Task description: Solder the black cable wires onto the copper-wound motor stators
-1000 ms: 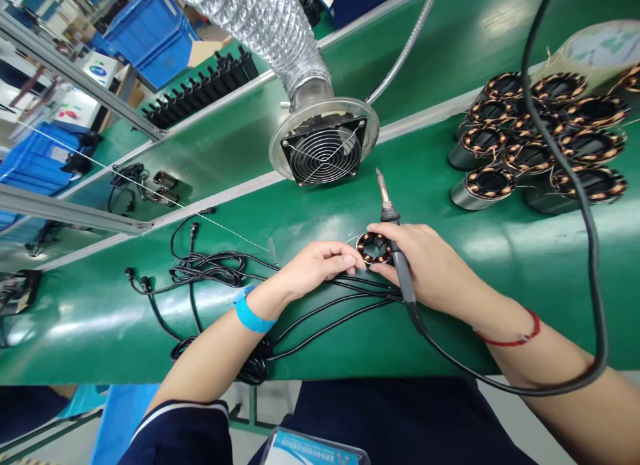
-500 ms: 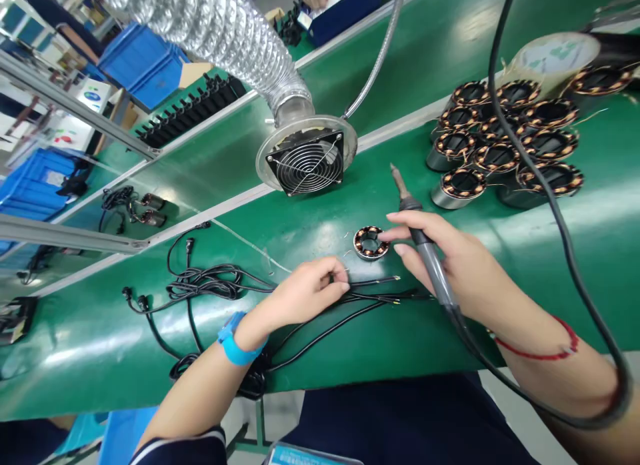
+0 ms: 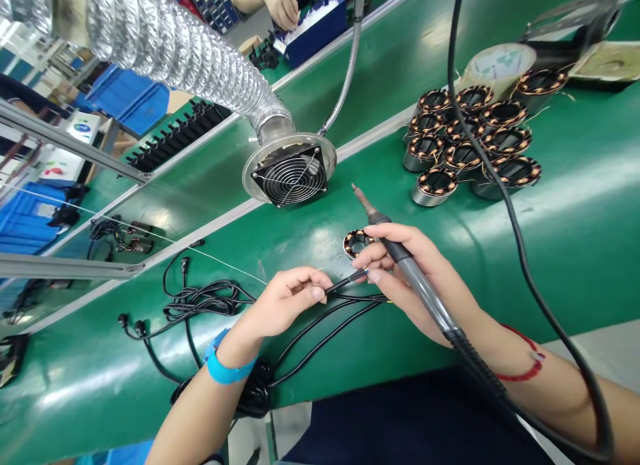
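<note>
My left hand (image 3: 293,301) pinches a black cable (image 3: 341,283) near its end, where thin coloured wires (image 3: 365,270) stick out. A thin pale wire (image 3: 220,259) runs up to the same hand from the left. A soldering iron (image 3: 420,285) lies across my right hand (image 3: 425,265), its tip pointing up and left. The thumb and fingertips of that hand close about the cable's coloured wire ends. Just behind them, a small stator ring with copper windings (image 3: 351,237) sits on the green bench, partly covered by the fingers.
More black cables with plugs (image 3: 205,299) lie coiled at left. Several wound stators (image 3: 434,182) stand at right beside a tape roll (image 3: 500,63). A fume extractor fan (image 3: 293,178) hangs over the bench (image 3: 565,251). The iron's cord (image 3: 520,231) loops at right. Across the bench, another person's hand (image 3: 281,6) reaches into a blue box (image 3: 320,35).
My left hand has lifted one cable end off the bench. My right hand has moved left and closed its fingers at the cable's wires, still holding the soldering iron. The view has shifted slightly.
</note>
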Available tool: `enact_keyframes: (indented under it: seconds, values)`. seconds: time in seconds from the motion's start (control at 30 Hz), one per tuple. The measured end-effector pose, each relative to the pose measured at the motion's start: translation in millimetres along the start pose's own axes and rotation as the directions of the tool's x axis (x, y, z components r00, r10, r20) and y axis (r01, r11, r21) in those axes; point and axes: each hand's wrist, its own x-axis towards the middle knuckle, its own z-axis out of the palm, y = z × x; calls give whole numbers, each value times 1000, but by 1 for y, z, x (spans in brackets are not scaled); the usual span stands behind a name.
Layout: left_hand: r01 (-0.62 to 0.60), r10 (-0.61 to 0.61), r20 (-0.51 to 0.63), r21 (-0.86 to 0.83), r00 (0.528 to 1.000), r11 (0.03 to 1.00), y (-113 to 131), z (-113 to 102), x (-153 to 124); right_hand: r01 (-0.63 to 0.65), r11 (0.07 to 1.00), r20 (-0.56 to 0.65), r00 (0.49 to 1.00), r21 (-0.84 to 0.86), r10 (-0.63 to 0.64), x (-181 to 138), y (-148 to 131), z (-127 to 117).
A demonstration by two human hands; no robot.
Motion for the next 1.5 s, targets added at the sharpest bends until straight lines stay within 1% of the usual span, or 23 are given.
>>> enact_keyframes:
  seconds: [0.07, 0.13, 0.2, 0.27, 0.37, 0.43, 0.5, 0.7, 0.77, 0.8, 0.87, 0.93, 0.97, 1.03, 1.13, 1.2, 1.27, 1.33, 1.37, 1.43, 1.5]
  values:
    - [5, -5, 20, 8, 1000, 1000, -1, -1, -1, 1, 999, 7, 1000, 54, -1, 0, 1, 0]
    - [0, -1, 44, 17, 999, 1000, -2, -1, -2, 8, 997, 11, 1000, 71, -9, 1, 2, 0]
    - [-1, -1, 60, 32, 998, 999, -2, -1, -2, 17, 999, 10, 1000, 28, -18, 2, 2, -1]
    - [-13, 10, 49, 62, 999, 998, -2, 0, -1, 32, 999, 11, 999, -35, -32, 2, 2, -2]
    - [-100, 98, 19, 177, 995, 979, 1, 6, 2, 47, 995, 46, 998, -90, -43, 2, 5, -1]
    - [-167, 169, 16, 261, 986, 951, 3, 11, 4, 46, 994, 69, 997, -98, -39, 2, 7, 1]
    - [-202, 205, 21, 308, 978, 930, 6, 16, 5, 46, 995, 70, 997, -88, -40, 1, 10, 4]
    - [-175, 179, 21, 351, 984, 920, 6, 22, 7, 39, 996, 73, 997, -82, -33, 0, 14, 6]
    - [-164, 163, 30, 303, 986, 939, 5, 22, 8, 59, 993, 77, 996, -102, -51, 0, 13, 6]
    - [-140, 134, 40, 246, 990, 959, 5, 23, 9, 74, 990, 81, 995, -116, -65, 0, 12, 6]
    - [-40, 34, 77, 70, 996, 997, 5, 24, 10, 98, 984, 87, 993, -146, -85, 1, 10, 6]
    - [88, -73, 121, -120, 990, 989, 6, 27, 11, 103, 982, 89, 992, -159, -89, 1, 8, 7]
    - [128, -105, 131, -182, 986, 975, 7, 28, 11, 98, 983, 91, 992, -157, -85, 2, 7, 7]
    - [146, -126, 97, -238, 987, 960, 9, 29, 12, 72, 986, 101, 993, -149, -57, 4, 6, 6]
    - [70, -82, -49, -207, 995, 976, 12, 29, 19, 24, 984, 104, 995, -175, -5, 7, 7, 1]
    - [27, -60, -181, -177, 982, 984, 11, 26, 27, -13, 966, 63, 998, -257, 30, 8, 9, -5]
    - [33, -83, -293, -171, 953, 985, 8, 23, 37, -36, 923, 18, 999, -383, 46, 8, 9, -13]
    - [55, -119, -343, -188, 932, 981, 4, 20, 44, -2, 867, -11, 1000, -498, -4, 6, 8, -20]
    - [62, -129, -349, -197, 928, 978, 2, 20, 47, 41, 850, -15, 998, -525, -57, 5, 7, -22]
    - [62, -132, -347, -208, 928, 976, 0, 20, 49, 138, 846, -23, 984, -515, -175, 2, 8, -25]
    - [62, -136, -351, -215, 926, 975, 0, 21, 50, 204, 857, -31, 968, -473, -248, 0, 10, -25]
